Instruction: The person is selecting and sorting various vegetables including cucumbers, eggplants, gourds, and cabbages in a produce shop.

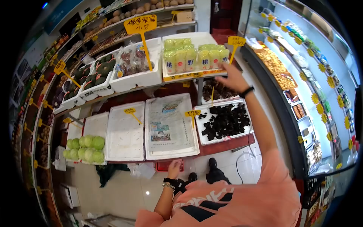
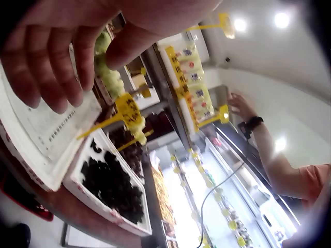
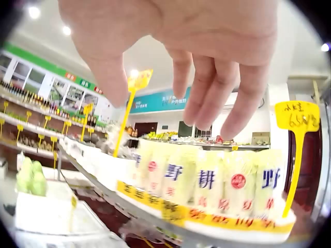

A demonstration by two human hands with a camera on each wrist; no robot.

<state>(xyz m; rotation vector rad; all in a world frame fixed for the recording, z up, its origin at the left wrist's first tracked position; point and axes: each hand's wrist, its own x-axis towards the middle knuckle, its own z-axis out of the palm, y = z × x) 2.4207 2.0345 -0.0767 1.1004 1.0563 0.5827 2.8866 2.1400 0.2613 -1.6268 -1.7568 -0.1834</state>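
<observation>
My right hand [image 1: 233,78] reaches to the right end of the upper shelf, beside the bagged pale-green vegetables [image 1: 181,60] in their white foam tray [image 1: 189,36]. In the right wrist view, the fingers [image 3: 225,77] hang down over the packs' tops, with air between thumb and fingers and nothing held. My left hand [image 1: 174,169] hangs low at the front edge of the newspaper-lined tray [image 1: 170,153]. Seen from the left wrist, its fingers [image 2: 59,67] are loosely bent and hold nothing.
Black wood-ear-like pieces [image 1: 227,121] fill a tray at the right. Round green cabbages [image 1: 89,147] lie at the left. Yellow price signs [image 1: 236,41] stand up from the trays. A lit display case [image 1: 302,75] runs along the right, and a red basket [image 1: 160,166] is under the front edge.
</observation>
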